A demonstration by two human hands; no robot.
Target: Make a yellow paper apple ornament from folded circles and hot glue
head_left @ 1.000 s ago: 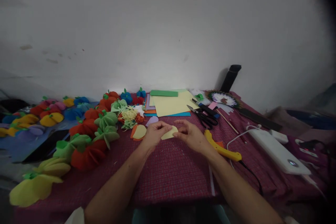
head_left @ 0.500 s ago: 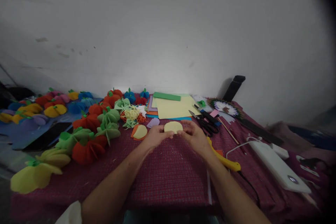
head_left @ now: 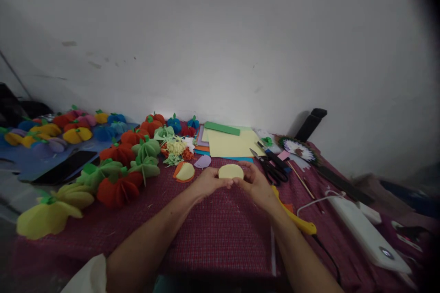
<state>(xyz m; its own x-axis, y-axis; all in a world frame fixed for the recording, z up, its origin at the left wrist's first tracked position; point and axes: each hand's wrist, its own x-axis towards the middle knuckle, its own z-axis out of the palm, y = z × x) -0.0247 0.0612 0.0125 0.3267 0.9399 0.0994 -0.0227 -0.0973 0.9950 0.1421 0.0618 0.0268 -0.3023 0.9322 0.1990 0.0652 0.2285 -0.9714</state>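
Note:
A pale yellow paper circle (head_left: 230, 171) is held up in front of me, above the checked maroon cloth (head_left: 220, 242). My left hand (head_left: 209, 182) pinches its left edge, the thumb along the bottom. On the other side, my right hand (head_left: 253, 182) grips its right edge with thumb and fingers. Both thumbs nearly meet under the circle. Just left of my hands lie a yellow and orange paper cutout (head_left: 184, 172) and a lilac paper piece (head_left: 202, 161). Whether the circle is one sheet or several cannot be made out.
Paper pumpkins (head_left: 120, 190) in several colours crowd the left, beside a black phone (head_left: 65, 167). Paper sheets (head_left: 233, 143) with a green strip (head_left: 222, 128) lie at the back. Scissors (head_left: 271, 169), a yellow-handled tool (head_left: 299, 222) and a white power bank (head_left: 369, 233) stand to the right.
The view has shifted slightly, so the scene sits a little differently in the picture. Both hands keep their grip on the yellow circle, with the thumbs slightly closer together.

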